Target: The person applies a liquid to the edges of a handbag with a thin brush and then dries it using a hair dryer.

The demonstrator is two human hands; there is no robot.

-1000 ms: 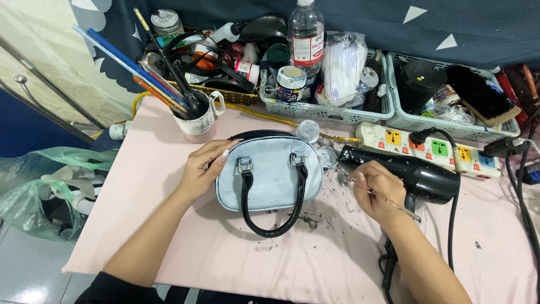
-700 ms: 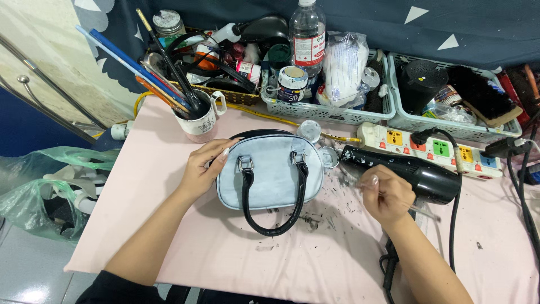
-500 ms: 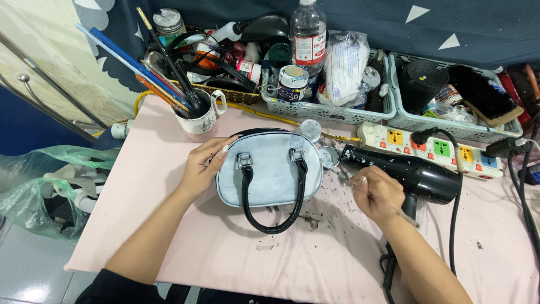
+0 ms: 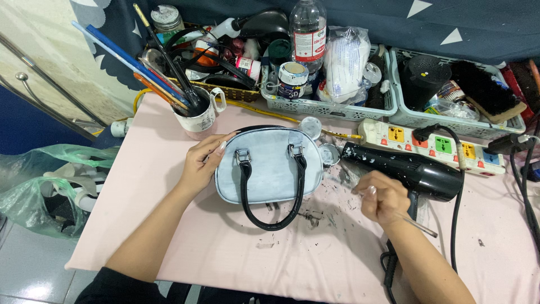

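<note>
our left hand (image 4: 199,163) lies flat against the left edge of the pale blue handbag (image 4: 269,163), fingers spread and pressing on its rim rather than wrapped around it. the handbag lies on its side in the middle of the pink counter (image 4: 169,236), its black handle (image 4: 270,200) looping toward us. our right hand (image 4: 382,197) sits to the right of the handbag, apart from it, with fingers pinched together on a thin brush (image 4: 416,225) whose tail end sticks out behind the hand; the tip is hidden. just beyond that hand lies a black hair dryer (image 4: 408,169), near a white power strip (image 4: 433,141). dark flecks dot the counter between handbag and right hand.

we judge the handbag light and fairly stiff in its shell, with a smooth, likely slippery face that may mark easily. the rim or the handle bases by the metal rings look like the safest places to hold it steady.
</note>
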